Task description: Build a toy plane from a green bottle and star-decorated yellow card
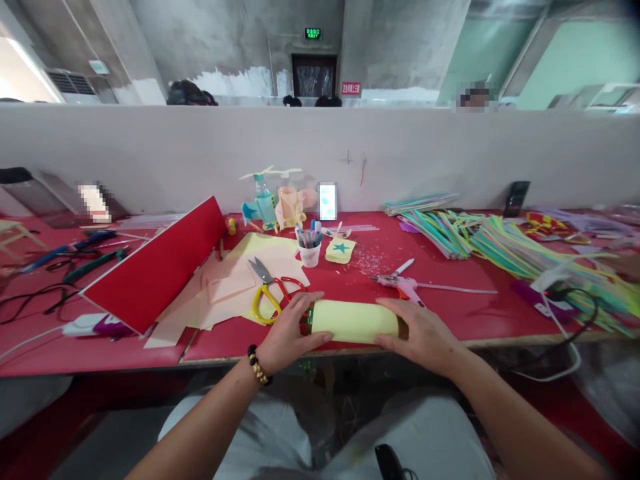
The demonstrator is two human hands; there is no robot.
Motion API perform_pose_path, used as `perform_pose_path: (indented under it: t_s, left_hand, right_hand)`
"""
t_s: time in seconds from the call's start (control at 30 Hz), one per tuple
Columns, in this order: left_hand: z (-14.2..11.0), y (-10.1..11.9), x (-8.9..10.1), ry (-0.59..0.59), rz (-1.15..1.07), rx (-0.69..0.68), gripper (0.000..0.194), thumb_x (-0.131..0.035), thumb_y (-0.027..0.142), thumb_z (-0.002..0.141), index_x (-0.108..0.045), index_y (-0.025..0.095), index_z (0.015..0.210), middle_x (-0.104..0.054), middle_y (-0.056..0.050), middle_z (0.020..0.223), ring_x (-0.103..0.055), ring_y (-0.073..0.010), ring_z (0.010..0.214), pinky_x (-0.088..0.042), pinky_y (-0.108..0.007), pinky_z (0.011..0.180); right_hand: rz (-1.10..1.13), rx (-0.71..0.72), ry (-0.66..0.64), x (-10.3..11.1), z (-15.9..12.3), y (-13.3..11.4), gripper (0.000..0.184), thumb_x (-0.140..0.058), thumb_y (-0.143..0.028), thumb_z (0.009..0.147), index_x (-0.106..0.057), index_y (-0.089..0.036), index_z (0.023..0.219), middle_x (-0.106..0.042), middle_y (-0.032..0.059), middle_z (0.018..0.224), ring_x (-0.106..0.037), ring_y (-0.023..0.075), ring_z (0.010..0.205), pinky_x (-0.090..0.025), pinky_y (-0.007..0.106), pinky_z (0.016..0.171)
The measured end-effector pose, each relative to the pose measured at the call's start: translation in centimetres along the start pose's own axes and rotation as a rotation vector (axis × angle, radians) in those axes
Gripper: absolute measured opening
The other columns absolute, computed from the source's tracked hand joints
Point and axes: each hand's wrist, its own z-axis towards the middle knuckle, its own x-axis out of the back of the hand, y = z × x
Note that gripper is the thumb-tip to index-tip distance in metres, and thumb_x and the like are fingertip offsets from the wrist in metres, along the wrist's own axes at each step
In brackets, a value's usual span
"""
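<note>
Sitting beneath the curved fingers of the left hand and right hand, a paper-wrapped bottle is gripped at both ends, just in front of the scissors.

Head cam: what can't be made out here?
- Plastic bottle: yellow paper and hands hide most of it.
- Left hand, right hand: fingers under the bottle are hidden by it.
- Upright screen at back: pixelated.
- Pens in white cup: markings too small.
</note>
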Motion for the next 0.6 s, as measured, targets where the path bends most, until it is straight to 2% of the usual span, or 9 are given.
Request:
perform_pose_path:
  t_s: [0.13,0.3,0.43,0.6]
  left_hand:
    - [-0.3,0.4,-0.1,-0.012,-0.016,0.019,0.068,-0.072,0.05,0.077,-0.046,0.025,0.135,-0.049,-0.013,0.134,-0.05,-0.028,0.123,-0.045,-0.044,0.101]
    - [-0.4,0.9,-0.6,0.009,-0.015,-0.013,0.075,-0.075,0.054,0.072,-0.047,0.025,0.134,-0.049,-0.012,0.133,-0.049,-0.0272,0.125,-0.044,-0.041,0.103]
    - [-0.6,1.0,-0.6,0.023,0.01,-0.035,0.075,-0.075,0.055,0.071,-0.047,0.026,0.134,-0.048,-0.011,0.135,-0.048,-0.0271,0.126,-0.044,-0.041,0.104]
    - [-1.1,0.9,0.0,0.032,0.018,-0.05,0.073,-0.076,0.054,0.071,-0.048,0.027,0.133,-0.051,-0.011,0.132,-0.05,-0.0282,0.124,-0.045,-0.042,0.103]
  right_hand:
    - [-0.022,0.038,0.004,0.4,0.2,-0.1,0.077,-0.058,-0.068,0.078,-0.053,-0.015,0.134,-0.06,0.016,0.133,-0.056,0.0327,0.12,-0.045,0.05,0.1]
    - [-0.107,0.128,0.01,0.5,1.4,-2.4,0.097,-0.062,-0.079,0.063,-0.054,-0.013,0.134,-0.064,0.0189,0.125,-0.058,0.0374,0.112,-0.044,0.055,0.096]
    - [-0.16,0.133,-0.024,0.4,2.1,-3.6,0.086,-0.064,-0.072,0.069,-0.057,-0.013,0.131,-0.069,0.0183,0.114,-0.062,0.0362,0.102,-0.046,0.055,0.09]
    - [-0.092,0.167,-0.056,0.6,1.7,-2.4,0.078,-0.067,-0.065,0.073,-0.056,-0.015,0.132,-0.066,0.0171,0.123,-0.062,0.0336,0.107,-0.048,0.051,0.092]
